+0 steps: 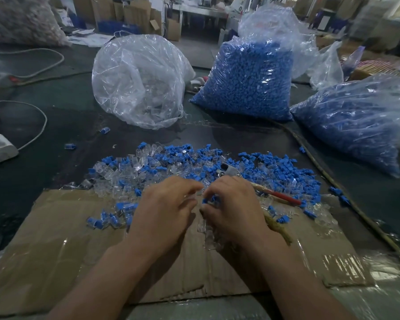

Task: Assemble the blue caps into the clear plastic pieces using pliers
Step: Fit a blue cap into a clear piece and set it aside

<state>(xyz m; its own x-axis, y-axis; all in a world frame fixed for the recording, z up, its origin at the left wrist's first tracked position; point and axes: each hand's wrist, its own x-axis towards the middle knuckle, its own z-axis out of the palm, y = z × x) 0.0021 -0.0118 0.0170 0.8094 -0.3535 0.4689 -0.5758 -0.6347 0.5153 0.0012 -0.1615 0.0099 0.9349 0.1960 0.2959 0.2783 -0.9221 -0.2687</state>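
Over the cardboard sheet [67, 227] at the counter's [56, 125] near edge, the hands meet fingertip to fingertip. The right hand [231, 209] pinches a blue cap [209, 200]. The left hand [164, 209], fingers curled, seems to pinch a clear piece [191, 196] just left of the cap, though blur obscures it. The pliers [229, 170] lie under the right hand, head toward the far edge. Behind, one bag [139, 82] holds clear pieces and a blue-filled bag [247, 82] holds caps.

L grip [164, 204], R grip [232, 204] close together, both curled in a pinch, palms down.

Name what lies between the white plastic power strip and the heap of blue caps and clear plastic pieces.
One stray blue plastic cap on dark tabletop; head view.
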